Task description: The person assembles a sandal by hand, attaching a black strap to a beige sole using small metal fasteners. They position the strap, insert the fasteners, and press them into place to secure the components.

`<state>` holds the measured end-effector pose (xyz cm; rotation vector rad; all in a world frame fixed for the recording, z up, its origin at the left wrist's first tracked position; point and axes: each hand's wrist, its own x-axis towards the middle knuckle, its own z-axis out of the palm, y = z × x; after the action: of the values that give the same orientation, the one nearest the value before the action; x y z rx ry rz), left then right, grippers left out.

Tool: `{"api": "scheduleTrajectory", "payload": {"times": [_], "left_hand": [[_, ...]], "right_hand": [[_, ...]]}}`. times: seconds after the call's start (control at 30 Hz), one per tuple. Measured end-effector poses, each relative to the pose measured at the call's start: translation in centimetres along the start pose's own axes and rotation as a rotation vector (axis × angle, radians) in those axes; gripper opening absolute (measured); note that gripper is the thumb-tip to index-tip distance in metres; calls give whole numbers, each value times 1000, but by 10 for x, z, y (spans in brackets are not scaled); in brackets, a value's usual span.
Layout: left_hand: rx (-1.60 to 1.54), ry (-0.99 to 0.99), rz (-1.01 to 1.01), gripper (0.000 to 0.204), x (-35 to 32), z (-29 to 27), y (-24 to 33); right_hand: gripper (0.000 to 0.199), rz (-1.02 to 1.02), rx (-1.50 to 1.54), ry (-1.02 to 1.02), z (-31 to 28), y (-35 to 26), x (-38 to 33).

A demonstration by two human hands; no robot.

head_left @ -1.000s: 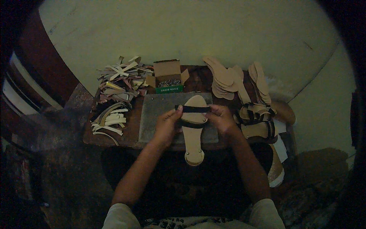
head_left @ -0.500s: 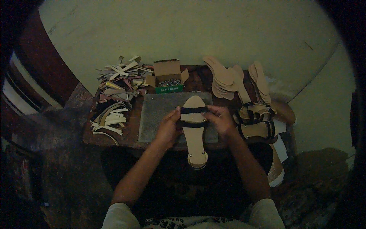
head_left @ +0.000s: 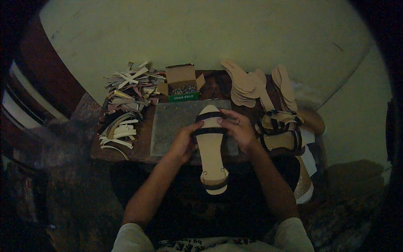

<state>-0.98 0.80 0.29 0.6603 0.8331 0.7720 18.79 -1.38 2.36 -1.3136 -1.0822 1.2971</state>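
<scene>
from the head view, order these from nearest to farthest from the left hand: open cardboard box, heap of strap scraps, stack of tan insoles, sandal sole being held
1. Sandal sole: held by the left hand, to its right.
2. Open cardboard box: beyond the hand, at the table's far edge.
3. Stack of tan insoles and heap of strap scraps: far right and far left, too close to call.

Box [head_left: 182, 82] contents too small to tell.
</scene>
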Motion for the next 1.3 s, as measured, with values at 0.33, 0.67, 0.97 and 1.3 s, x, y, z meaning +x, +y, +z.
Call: {"api": "scheduleTrajectory", "payload": {"times": [0.33,0.67,0.97,1.3], "left_hand": [[-77,-61,-59,44,-2,2,5],[-138,-125,-99,44,8,-10,-2],[-263,-240,-35,38,6,-9,1],[-238,-208,-6,40,-4,-1,10]], "right_hand": [[35,125,23,-3,-6,9,10],[27,118,94,-6,-5,7,9],[19,124,352,-43,-25,38,24],[21,116,426,-117,-11,8,8]]}}
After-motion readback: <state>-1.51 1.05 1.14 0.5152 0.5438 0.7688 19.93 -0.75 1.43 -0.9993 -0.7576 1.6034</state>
